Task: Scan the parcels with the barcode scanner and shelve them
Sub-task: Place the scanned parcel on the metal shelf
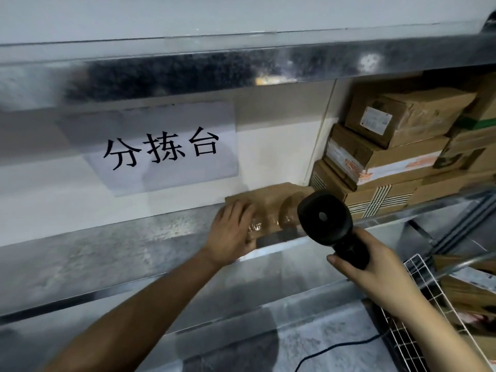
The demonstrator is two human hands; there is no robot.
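The metal shelf [107, 253] lies bare leftward; stacked boxes [381, 162] crowd its right. The left hand [232, 234] presses flat on the parcel [271, 208], lengthwise along the shelf edge. The right hand [375, 269] grips the scanner [326, 218], head toward the parcel.

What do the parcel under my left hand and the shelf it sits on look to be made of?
Parcel: brown cardboard, apparently wrapped in clear glossy tape, judging by the shiny wrinkled glare.
Shelf: seemingly galvanised sheet metal, with a grey mottled, dully reflective surface.
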